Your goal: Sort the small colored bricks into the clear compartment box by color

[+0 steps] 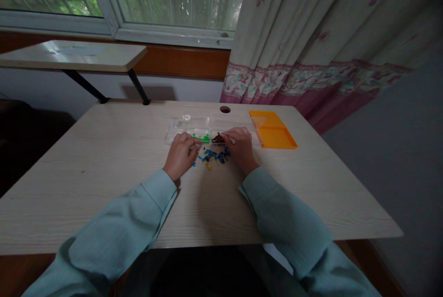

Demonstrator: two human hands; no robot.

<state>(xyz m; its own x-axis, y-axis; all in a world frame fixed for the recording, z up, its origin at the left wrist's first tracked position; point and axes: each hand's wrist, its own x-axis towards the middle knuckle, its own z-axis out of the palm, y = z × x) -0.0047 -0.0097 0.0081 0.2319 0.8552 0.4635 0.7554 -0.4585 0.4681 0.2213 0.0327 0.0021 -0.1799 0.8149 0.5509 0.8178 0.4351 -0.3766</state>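
My left hand (180, 154) is closed in a pinch at the left of a loose pile of small blue, yellow and brown pieces (215, 155) on the table. What its fingertips hold, if anything, is too small to make out. My right hand (241, 147) is also closed, thumb and fingers together at the near edge of a clear plastic box (189, 123) with compartments. Dark brown pieces (217, 139) fill a compartment beside my right fingertips. Green pieces (205, 138) lie in the compartment to their left, close to my left hand. Both hands partly hide the box.
An orange plastic tray (279, 136) lies to the right of the clear box, partly under its transparent edge. A round hole (225, 109) opens in the pale wooden table (114, 167) behind. A raised shelf (104, 57) stands at the back left, and a curtain (277, 47) hangs behind the table.
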